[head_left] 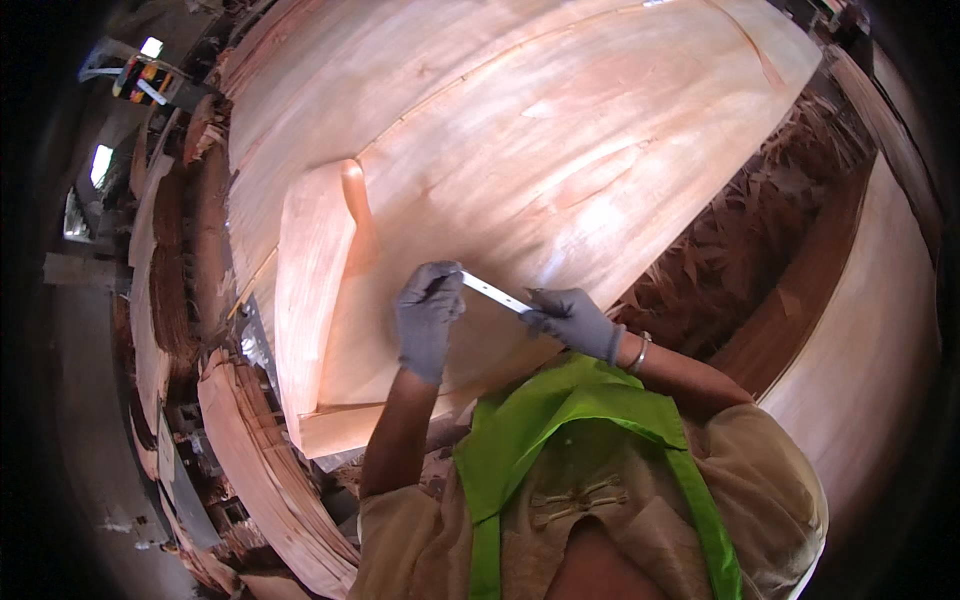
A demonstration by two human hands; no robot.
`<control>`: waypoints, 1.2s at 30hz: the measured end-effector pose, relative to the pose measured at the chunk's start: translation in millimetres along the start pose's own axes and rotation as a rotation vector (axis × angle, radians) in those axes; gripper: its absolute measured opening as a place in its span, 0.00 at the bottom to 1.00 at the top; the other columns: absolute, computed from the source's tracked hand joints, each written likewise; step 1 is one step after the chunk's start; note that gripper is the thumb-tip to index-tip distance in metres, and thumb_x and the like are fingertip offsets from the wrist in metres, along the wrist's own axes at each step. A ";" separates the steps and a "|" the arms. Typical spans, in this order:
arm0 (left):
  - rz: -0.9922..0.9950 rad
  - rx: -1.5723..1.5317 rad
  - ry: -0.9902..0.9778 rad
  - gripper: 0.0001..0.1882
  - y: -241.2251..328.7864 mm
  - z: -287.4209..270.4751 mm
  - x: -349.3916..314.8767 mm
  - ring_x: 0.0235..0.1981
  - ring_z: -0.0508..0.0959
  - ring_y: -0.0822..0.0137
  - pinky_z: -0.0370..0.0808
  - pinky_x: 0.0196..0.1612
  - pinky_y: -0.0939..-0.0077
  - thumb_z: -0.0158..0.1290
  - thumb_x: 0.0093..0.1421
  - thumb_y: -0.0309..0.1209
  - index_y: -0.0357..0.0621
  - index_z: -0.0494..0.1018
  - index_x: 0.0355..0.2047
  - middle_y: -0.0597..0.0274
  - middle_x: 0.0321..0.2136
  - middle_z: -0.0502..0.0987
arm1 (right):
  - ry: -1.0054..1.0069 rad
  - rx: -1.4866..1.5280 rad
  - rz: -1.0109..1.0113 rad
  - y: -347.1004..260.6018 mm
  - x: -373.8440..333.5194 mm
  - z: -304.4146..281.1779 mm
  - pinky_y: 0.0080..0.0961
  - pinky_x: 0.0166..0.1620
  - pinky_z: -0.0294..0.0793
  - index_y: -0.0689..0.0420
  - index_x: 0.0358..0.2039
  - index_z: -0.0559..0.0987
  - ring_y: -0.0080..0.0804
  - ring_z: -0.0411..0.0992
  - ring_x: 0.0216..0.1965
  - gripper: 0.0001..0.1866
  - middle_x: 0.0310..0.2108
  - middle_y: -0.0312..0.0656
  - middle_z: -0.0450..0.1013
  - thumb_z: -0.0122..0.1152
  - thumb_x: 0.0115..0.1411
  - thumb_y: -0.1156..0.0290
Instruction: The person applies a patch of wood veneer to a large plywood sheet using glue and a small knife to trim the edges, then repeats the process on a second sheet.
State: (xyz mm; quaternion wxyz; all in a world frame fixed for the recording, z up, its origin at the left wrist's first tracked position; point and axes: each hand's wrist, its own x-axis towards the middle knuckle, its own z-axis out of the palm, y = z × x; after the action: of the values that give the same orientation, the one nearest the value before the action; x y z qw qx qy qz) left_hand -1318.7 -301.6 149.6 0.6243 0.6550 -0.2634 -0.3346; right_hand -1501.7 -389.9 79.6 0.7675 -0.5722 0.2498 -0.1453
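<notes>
A narrow white strip of tape with small dark holes [495,293] is stretched between my two grey-gloved hands. My left hand [428,315] pinches its upper left end, and my right hand [575,322] grips the lower right end. Both hands are above the near part of a large pale wood veneer sheet [560,150]. Left of my left hand, a piece of veneer [315,290] is folded over or raised on that sheet, with a curled upper corner. A thin seam or crack runs from this corner toward the far edge.
Stacked veneer [255,440] lies along the left side. Torn veneer scraps [740,230] fill the gap at the right, beside another curved veneer sheet [860,320]. A small multicoloured object [148,82] is at the far left. My green apron [580,400] hangs close to the near edge.
</notes>
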 end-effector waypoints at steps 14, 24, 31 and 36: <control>0.264 0.703 -0.212 0.04 -180.1 40.6 165.9 0.23 0.74 0.68 0.71 0.29 0.73 0.55 0.51 0.26 0.40 0.75 0.28 0.56 0.23 0.76 | 0.374 0.062 0.146 109.7 60.0 -68.8 0.23 0.22 0.66 0.66 0.28 0.75 0.24 0.68 0.16 0.13 0.16 0.39 0.70 0.59 0.58 0.66; 0.389 0.950 -0.242 0.09 -190.5 58.9 209.2 0.33 0.74 0.55 0.71 0.36 0.65 0.55 0.49 0.28 0.46 0.75 0.33 0.54 0.31 0.74 | 0.586 0.037 0.320 114.7 110.4 -85.0 0.20 0.21 0.67 0.67 0.32 0.77 0.21 0.67 0.16 0.10 0.21 0.38 0.74 0.60 0.56 0.71; 0.951 1.542 -0.526 0.18 -182.7 33.9 179.2 0.47 0.69 0.63 0.70 0.35 0.64 0.44 0.56 0.30 0.58 0.69 0.48 0.60 0.49 0.67 | 0.631 0.012 0.399 108.5 114.5 -84.7 0.20 0.27 0.72 0.66 0.33 0.77 0.23 0.72 0.24 0.10 0.26 0.39 0.75 0.61 0.56 0.71; 0.893 1.616 -0.635 0.26 -185.1 36.5 167.3 0.52 0.64 0.58 0.67 0.38 0.63 0.43 0.56 0.28 0.72 0.63 0.54 0.53 0.57 0.59 | 0.495 -0.155 0.313 132.9 101.5 -104.5 0.20 0.31 0.71 0.66 0.37 0.77 0.22 0.69 0.26 0.13 0.27 0.37 0.75 0.61 0.55 0.70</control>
State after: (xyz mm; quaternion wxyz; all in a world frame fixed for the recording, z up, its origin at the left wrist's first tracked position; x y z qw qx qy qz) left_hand -1253.5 -437.5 -52.6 -0.0436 0.6051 -0.7932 0.0533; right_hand -1482.9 -485.4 -91.9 0.6506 -0.5307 0.5247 -0.1409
